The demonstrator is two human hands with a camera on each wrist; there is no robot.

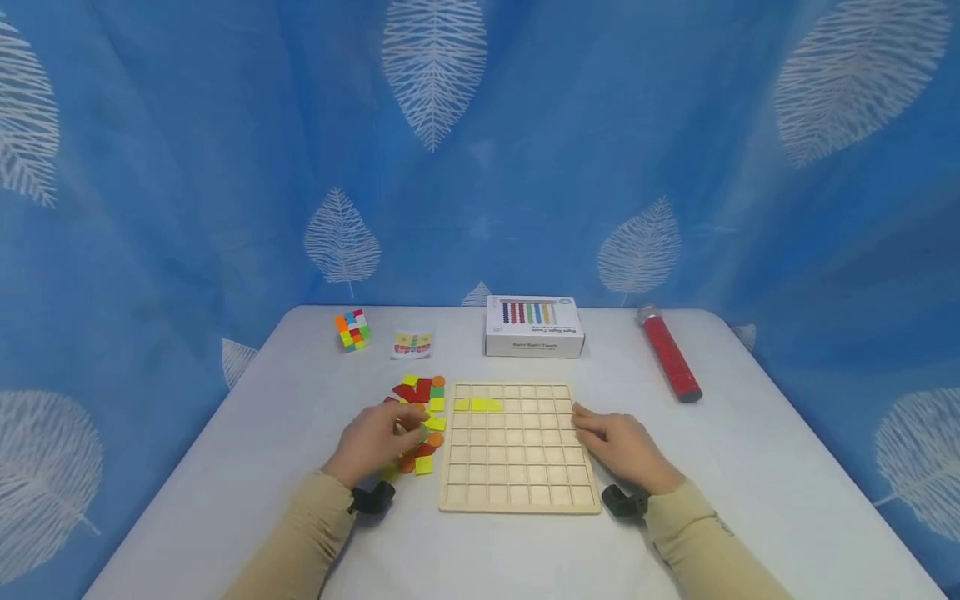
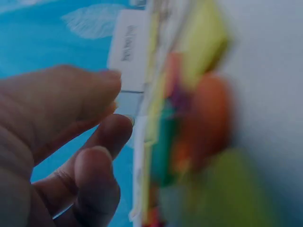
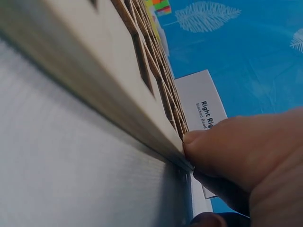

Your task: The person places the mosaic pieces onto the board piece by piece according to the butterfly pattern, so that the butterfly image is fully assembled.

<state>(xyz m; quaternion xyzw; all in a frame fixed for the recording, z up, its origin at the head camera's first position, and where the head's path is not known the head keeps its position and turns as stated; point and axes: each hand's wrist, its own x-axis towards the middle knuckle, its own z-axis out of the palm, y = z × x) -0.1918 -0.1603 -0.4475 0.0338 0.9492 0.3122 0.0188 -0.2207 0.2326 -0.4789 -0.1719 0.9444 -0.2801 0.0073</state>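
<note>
A pale wooden grid board [image 1: 521,509] lies flat in front of me. Three yellow pieces [image 1: 478,404] sit side by side in its second row from the back, at the left. Over the loose coloured pieces [image 1: 424,465] left of the board hovers my left hand [image 1: 381,435], its fingers loosely bent. Nothing shows between thumb and fingers in the left wrist view, where the pieces are blurred. My right hand [image 1: 624,447] touches the board's right edge. In the right wrist view its thumb [image 3: 201,139] presses on that wooden rim [image 3: 156,120]; the other fingers are mostly hidden.
Behind the board stands a white printed box [image 1: 534,333]. A colourful puzzle cube [image 1: 352,330] and a small picture card [image 1: 412,345] lie at the back left. A red microphone-like tube [image 1: 670,354] lies at the back right. A blue leaf-patterned curtain [image 1: 480,192] hangs behind the table.
</note>
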